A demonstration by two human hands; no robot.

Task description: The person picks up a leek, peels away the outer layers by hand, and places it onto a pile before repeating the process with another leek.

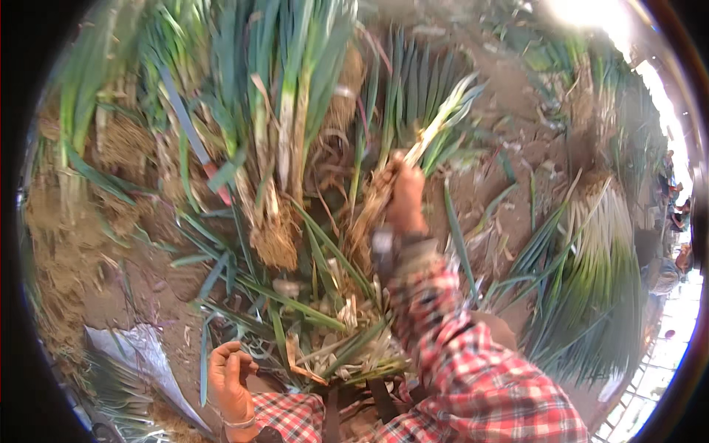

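Note:
My right hand (405, 193) reaches forward, its fingers closed round a green onion (436, 134) with a pale stalk and short leaves. It is over a pile of green onions whose dry roots (369, 210) show just left of the wrist. At the lower left my left hand (233, 380) hangs with loosely curled fingers and nothing visible in them. Ahead and to the left, a large clump of green onions (284, 140) has its roots toward me. A knife (185, 118) with a long grey blade and a reddish handle lies among the stalks.
Cut leaves and peelings (347, 317) cover the ground before my lap. A bundle of trimmed green onions (602, 273) lies at the right. More unpeeled ones with roots (122, 140) line the left. A silvery sheet (144, 362) lies near my left hand. People (676, 221) are at the far right.

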